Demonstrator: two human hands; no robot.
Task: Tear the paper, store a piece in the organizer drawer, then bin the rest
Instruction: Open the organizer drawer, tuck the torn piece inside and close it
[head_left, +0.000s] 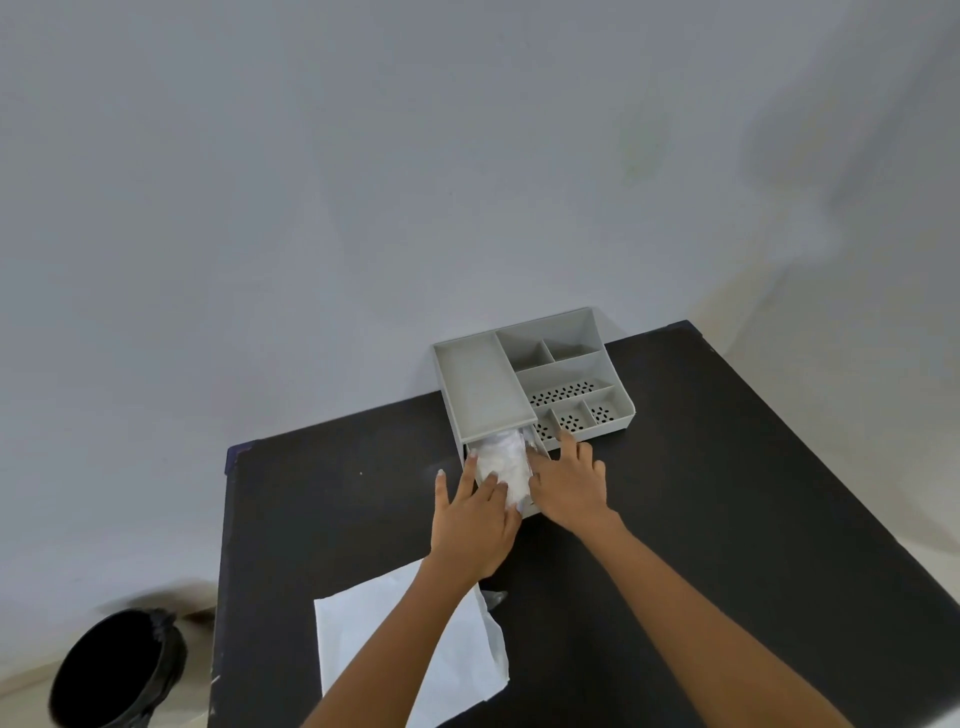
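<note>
- Left hand (470, 512) — fingers spread — presses the crumpled paper piece (503, 467) into the open organizer drawer (535, 506).
- Right hand (569, 486), fingers splayed, braces the drawer's right side.
- Remaining paper sheet (363, 639) lies on the black table (727, 493) — under the left forearm.

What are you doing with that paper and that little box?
The person is pressing a crumpled piece of paper into the open drawer of a grey organizer. The left hand and right hand are both at the drawer. The rest of the paper lies on the black table. A black bin waits on the floor.
</note>
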